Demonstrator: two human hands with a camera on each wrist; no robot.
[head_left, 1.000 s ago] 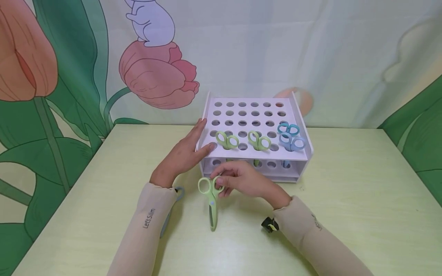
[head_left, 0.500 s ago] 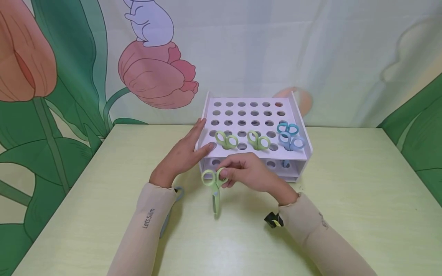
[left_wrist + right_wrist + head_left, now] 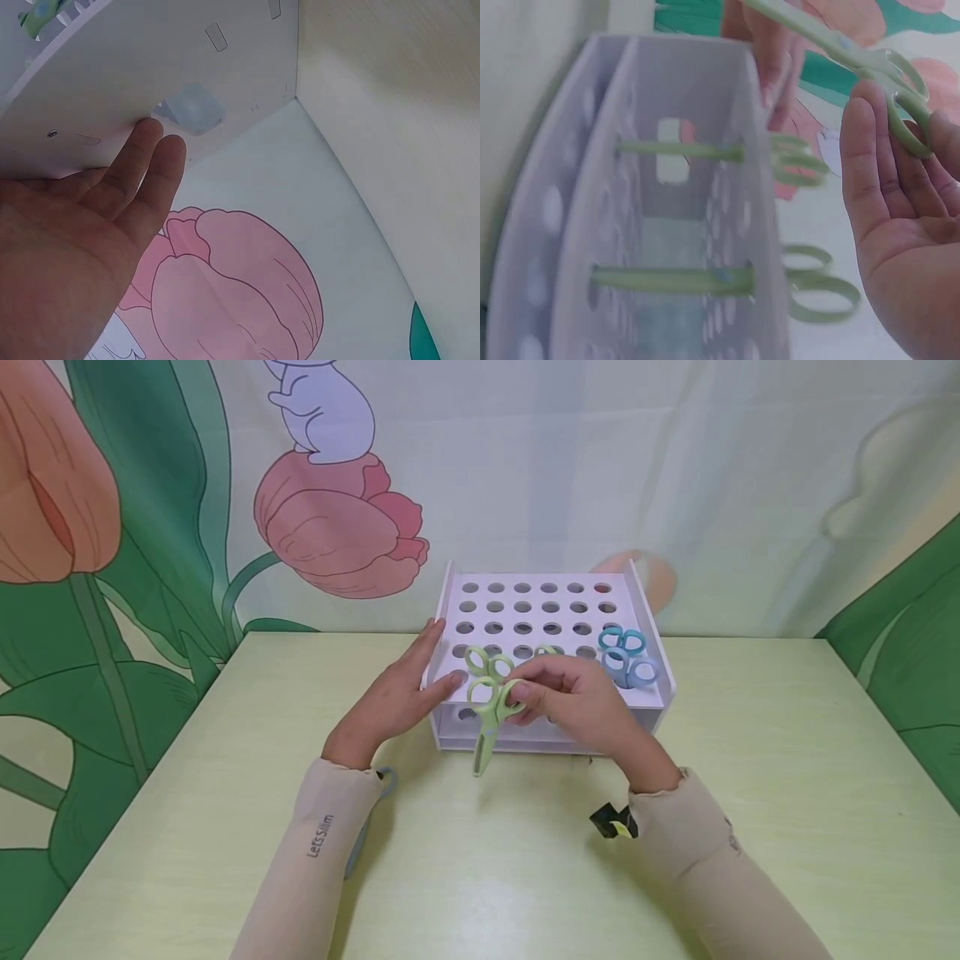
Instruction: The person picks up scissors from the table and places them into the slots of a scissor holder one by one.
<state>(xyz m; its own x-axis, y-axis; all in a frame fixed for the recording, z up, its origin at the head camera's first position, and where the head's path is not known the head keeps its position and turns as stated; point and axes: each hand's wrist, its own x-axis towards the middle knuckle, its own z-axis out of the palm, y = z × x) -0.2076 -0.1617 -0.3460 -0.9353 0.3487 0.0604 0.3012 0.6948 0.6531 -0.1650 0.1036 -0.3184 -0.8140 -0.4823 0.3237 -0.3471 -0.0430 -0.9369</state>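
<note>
One pair green scissors (image 3: pixel 488 723) held — tips down, axis tilted.

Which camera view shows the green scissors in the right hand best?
Head view: the held scissors appear down to the tip. Right wrist crops that tip; left wrist shows only a green fragment, perhaps theirs.

We're facing a pale, lightly creased backdrop (image 3: pixel 510 485) w/ cartoon prints: lg orange tulip (image 3: pixel 63 485) far L, green leaves (image 3: pixel 153 460) both sides, pale animal (image 3: pixel 330 422) (head mostly cropped) on a pink flower (image 3: pixel 337 531) L of ctr. In front we've a pale yellow-green table (image 3: pixel 787 777), faint grain, w/ soft glare nr its front ctr.
</note>
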